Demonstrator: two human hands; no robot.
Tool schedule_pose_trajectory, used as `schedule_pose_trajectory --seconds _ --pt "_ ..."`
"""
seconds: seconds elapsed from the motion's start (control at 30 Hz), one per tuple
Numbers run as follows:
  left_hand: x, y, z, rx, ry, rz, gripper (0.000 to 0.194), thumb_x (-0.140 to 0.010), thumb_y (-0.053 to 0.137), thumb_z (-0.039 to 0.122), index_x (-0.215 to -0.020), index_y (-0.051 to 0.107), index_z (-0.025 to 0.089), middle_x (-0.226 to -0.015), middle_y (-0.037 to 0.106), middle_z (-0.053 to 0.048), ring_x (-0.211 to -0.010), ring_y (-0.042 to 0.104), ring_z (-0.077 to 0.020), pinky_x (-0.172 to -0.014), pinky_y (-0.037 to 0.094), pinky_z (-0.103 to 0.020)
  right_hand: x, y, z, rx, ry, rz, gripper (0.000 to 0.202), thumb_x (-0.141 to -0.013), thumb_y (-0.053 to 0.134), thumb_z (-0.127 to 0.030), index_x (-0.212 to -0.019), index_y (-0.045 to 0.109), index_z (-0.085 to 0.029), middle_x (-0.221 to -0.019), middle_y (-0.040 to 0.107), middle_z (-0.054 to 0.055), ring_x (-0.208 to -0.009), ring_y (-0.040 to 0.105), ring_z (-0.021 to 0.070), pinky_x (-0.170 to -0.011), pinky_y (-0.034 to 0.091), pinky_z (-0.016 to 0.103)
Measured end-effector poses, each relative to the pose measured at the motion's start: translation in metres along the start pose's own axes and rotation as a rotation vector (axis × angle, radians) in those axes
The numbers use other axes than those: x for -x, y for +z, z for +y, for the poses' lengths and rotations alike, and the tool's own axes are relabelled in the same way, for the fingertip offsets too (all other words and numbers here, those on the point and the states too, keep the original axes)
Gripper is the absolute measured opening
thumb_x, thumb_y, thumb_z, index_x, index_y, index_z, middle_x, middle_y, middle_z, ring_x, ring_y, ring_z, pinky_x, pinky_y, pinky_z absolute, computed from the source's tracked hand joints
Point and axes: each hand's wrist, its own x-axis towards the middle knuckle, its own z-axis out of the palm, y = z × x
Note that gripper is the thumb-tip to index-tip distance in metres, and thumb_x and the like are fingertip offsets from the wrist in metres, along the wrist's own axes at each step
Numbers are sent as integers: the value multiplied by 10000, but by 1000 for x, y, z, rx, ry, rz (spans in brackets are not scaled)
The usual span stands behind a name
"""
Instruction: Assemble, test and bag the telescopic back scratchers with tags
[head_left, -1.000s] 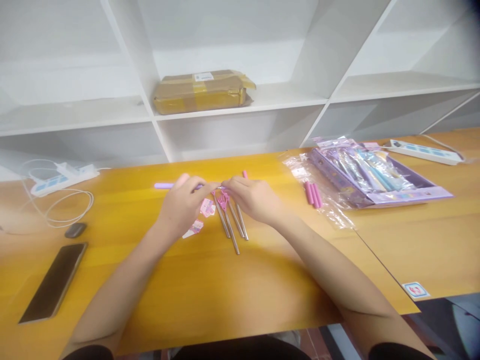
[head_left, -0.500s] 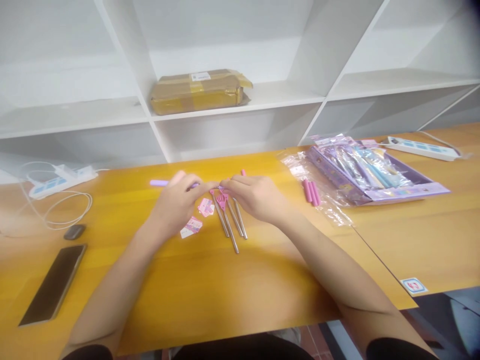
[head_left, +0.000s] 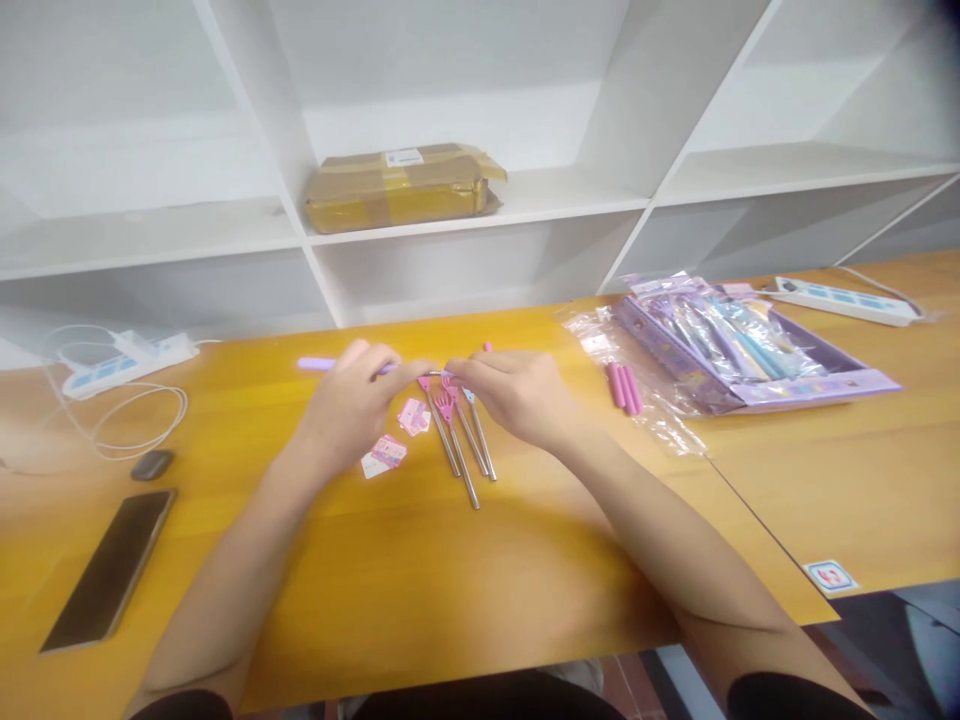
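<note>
My left hand point(head_left: 351, 400) is closed around a purple tube handle point(head_left: 315, 364), which sticks out to the left of the fist. A short piece of metal rod point(head_left: 433, 373) bridges the gap between my two hands. My right hand point(head_left: 517, 392) pinches its other end, and the fingers hide most of what is there. Just below lie several slim metal rods point(head_left: 463, 460) with hand-shaped heads, like back scratchers; one pink claw head point(head_left: 445, 406) shows plainly, and a light-blue head point(head_left: 469, 395) is partly covered. A pink tip point(head_left: 487, 346) shows behind my right hand.
Small printed cards point(head_left: 385, 455) lie left of the rods. Pink tube handles point(head_left: 624, 388) rest on clear plastic wrap at right, beside a purple box point(head_left: 817, 388) of bagged items. A phone point(head_left: 109, 570), black case point(head_left: 151, 464) and power strip point(head_left: 131, 365) are at left.
Both hands stay nearly in place. The gap between them is slightly wider, showing more of the metal rod, and the light-blue head below my right hand is now visible.
</note>
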Motion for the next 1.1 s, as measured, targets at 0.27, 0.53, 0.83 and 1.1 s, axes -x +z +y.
schedule_pose_trajectory --seconds 0.27,0.53,0.83,1.1 --pt "64 -78 -147 -202 -237 409 235 -1027 592 351 -1054 824 373 -798 721 13 -778 539 -197 -787 421 -376 44 -65 137 205 292 340 249 -1009 535 -230 -968 777 -268 -920 796 94 -854 700 230 -805 508 352" --pt "64 -66 -159 -149 -302 287 327 -1057 552 541 -1069 815 348 -843 754 22 -799 562 -187 -830 446 -361 72 -86 185 211 386 305 213 -1002 572 -362 -953 759 -274 -941 793 125 -874 695 250 -824 513 378" --pt "54 -67 -149 -288 -214 289 423 -1095 458 555 -1042 767 271 -801 707 -11 -763 542 -189 -783 428 -353 67 -95 178 269 507 384 163 -982 589 -326 -997 737 -260 -940 725 115 -831 633 233 -833 504 375" --pt "55 -72 -145 -284 -201 288 344 -1091 480 512 -1067 739 286 -875 720 -21 -794 543 -208 -790 435 -373 64 -95 175 260 454 415 146 -988 598 -320 -992 730 -256 -947 703 124 -801 630 229 -824 500 380"
